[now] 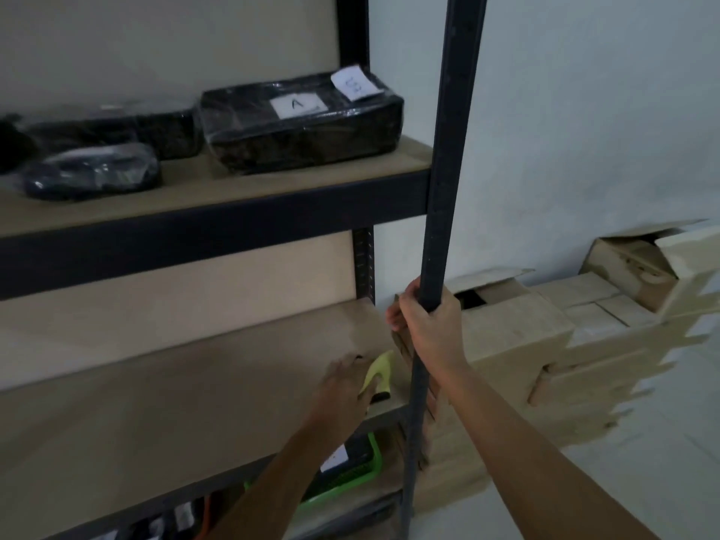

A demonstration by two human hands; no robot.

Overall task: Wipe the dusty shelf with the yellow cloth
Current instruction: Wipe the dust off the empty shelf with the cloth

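The bare wooden shelf board (175, 391) fills the lower left of the view, framed by dark metal rails. My left hand (345, 387) lies on its right end, pressing the yellow cloth (378, 373) against the board; a corner of the cloth sticks up past my fingers. My right hand (426, 325) is wrapped around the dark front upright post (444, 189) of the rack, just above the shelf's right corner.
The shelf above holds black plastic-wrapped packages (300, 122), one labelled A. A green tray (350, 477) sits on the shelf below. Cardboard boxes (545, 344) are stacked against the white wall to the right of the rack.
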